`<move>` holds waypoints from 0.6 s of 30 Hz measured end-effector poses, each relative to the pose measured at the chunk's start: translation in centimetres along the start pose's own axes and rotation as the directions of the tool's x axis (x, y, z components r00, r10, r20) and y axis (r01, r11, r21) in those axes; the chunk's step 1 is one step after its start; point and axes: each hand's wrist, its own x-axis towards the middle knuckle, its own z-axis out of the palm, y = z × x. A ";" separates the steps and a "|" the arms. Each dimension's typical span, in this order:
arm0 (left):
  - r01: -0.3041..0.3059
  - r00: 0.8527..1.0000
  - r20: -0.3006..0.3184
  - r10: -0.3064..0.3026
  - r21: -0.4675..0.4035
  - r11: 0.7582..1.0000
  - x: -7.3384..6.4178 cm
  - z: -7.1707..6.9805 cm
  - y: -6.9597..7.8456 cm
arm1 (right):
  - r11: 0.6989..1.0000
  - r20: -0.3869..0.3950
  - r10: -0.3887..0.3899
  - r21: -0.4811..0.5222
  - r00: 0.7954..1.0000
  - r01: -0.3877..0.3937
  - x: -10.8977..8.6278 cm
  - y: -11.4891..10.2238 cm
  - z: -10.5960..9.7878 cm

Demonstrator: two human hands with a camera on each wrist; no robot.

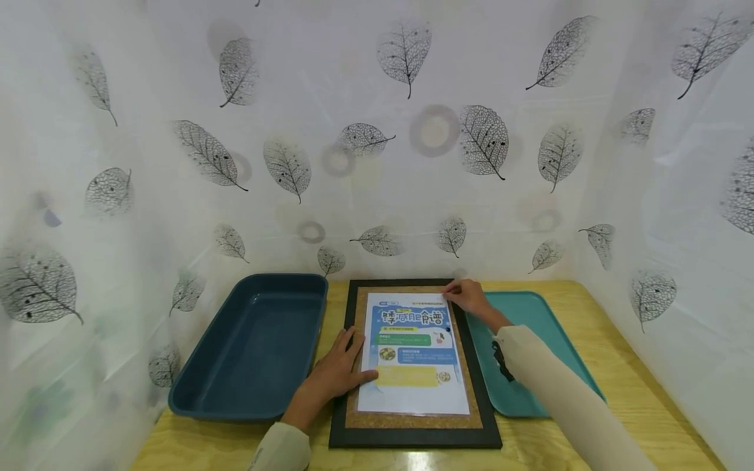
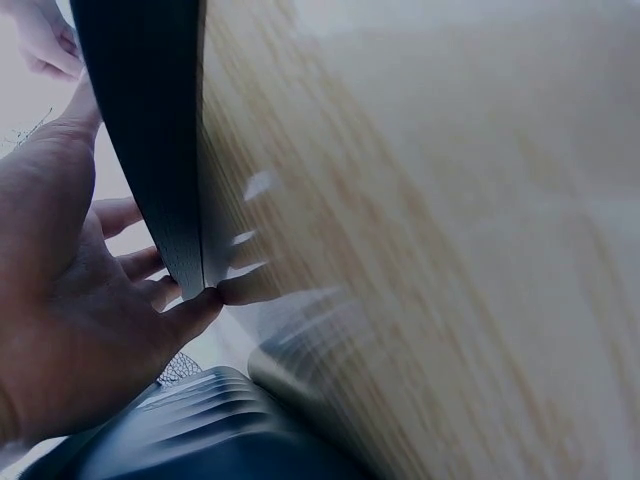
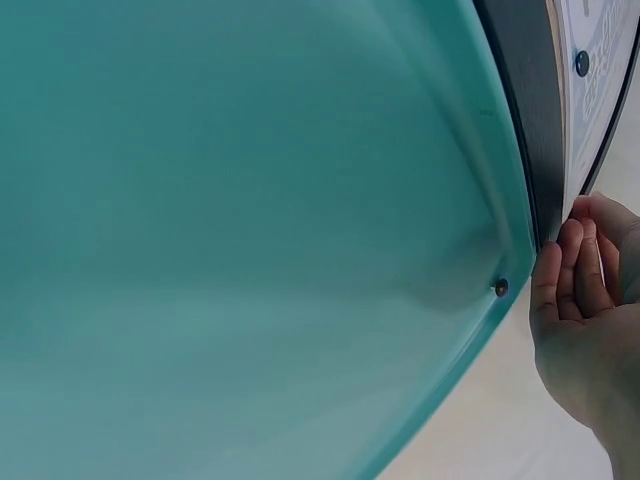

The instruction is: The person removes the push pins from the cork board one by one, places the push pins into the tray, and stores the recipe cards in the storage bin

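A printed sheet (image 1: 412,399) with blue, green and yellow blocks lies on a cork board (image 1: 406,422) with a black frame (image 1: 412,438). My left hand (image 1: 337,366) rests spread over the board's left edge, its thumb on the sheet. In the left wrist view, the fingers of my left hand (image 2: 95,280) lie along the dark frame (image 2: 145,130). My right hand (image 1: 470,298) pinches the sheet's top right corner. The right wrist view shows my right hand (image 3: 590,290) with curled fingers there; what lies between the fingertips is mostly hidden. A dark round tack (image 3: 583,63) sits on the sheet's right side.
A deep dark blue tub (image 1: 253,353) stands left of the board. On the right lies a shallow teal tray (image 1: 530,402), partly under my right forearm, with a small dark tack (image 3: 501,288) in its corner. Leaf-patterned curtain (image 1: 377,190) encloses the wooden table (image 1: 624,353).
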 end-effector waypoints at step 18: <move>-0.009 1.000 -0.007 0.009 -0.006 1.000 -0.1 -0.1 0.1 | 0.999 -0.034 -0.036 -0.034 0.999 0.034 -1.4 1.8 -2.8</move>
